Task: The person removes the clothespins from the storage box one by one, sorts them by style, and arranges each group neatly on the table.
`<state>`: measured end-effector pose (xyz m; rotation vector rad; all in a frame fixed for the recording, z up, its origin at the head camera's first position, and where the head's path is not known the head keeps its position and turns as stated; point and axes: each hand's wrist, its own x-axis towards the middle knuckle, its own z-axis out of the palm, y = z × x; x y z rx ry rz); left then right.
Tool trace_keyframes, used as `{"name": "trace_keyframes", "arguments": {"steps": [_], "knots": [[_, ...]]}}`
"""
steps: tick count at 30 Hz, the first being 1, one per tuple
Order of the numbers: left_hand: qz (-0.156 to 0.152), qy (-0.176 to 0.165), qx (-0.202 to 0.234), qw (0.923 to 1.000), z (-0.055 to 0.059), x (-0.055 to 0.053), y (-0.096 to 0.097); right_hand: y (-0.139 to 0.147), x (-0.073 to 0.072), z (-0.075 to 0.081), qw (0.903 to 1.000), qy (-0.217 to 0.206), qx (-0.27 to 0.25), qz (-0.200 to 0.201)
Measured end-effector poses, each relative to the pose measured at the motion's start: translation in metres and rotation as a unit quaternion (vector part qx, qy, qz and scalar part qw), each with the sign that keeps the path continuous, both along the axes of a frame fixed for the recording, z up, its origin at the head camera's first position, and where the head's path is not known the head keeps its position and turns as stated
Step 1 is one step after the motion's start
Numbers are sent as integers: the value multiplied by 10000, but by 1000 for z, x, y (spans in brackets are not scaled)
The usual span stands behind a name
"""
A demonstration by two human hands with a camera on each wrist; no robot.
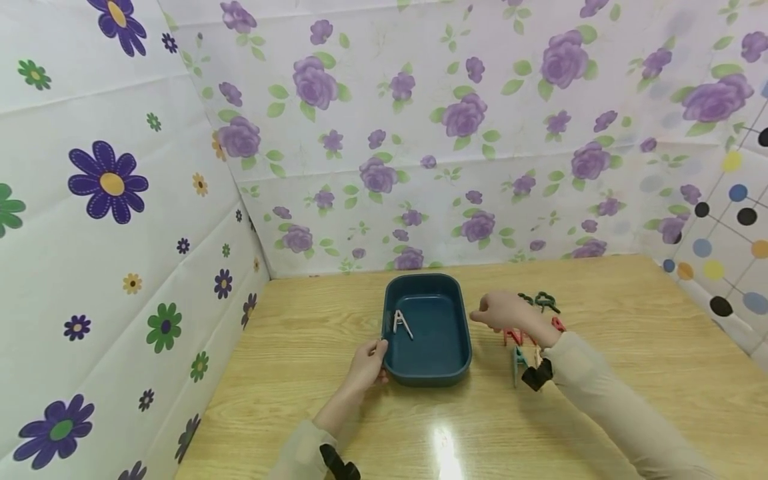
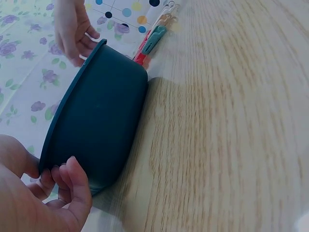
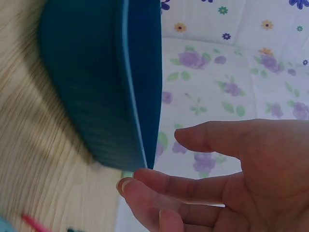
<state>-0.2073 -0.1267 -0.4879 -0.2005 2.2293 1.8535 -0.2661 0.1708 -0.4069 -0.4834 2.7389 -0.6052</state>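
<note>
A dark blue plastic basin (image 1: 427,383) sits on the wooden table, its open side up. Inside it, toward the left wall, lies one pale pink clothespin (image 1: 403,323). My left hand (image 1: 367,363) grips the basin's left rim, thumb on top and fingers curled beneath the edge. Just off the right rim is my right hand (image 1: 503,311); in the right wrist view its thumb stands apart from loosely bent fingers (image 3: 193,188), with nothing held. Under and beside the right forearm lie several clothespins: a teal one (image 1: 517,363), a red one (image 1: 558,324), and a dark green one (image 1: 546,301).
The light wooden table (image 1: 300,320) runs up to a back wall covered in purple-rose cloth (image 1: 378,175). A sheet with bold flowers (image 1: 111,183) hangs at the left, and a dotted sheet (image 1: 714,270) at the right. The right forearm partly hides the clothespins.
</note>
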Motion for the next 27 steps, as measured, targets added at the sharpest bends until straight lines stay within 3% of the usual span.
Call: {"name": "trace_keyframes", "arguments": {"steps": [6, 20, 27], "knots": [[-8, 19, -2, 10000, -3, -1, 0, -19, -10, 2, 9999, -54, -30, 126], [20, 2, 14, 10000, -2, 0, 1, -60, -39, 8, 9961, -747, -347, 328], [51, -7, 0, 10000, -2, -1, 0, -85, -54, 3, 9866, -1485, -639, 233]]}}
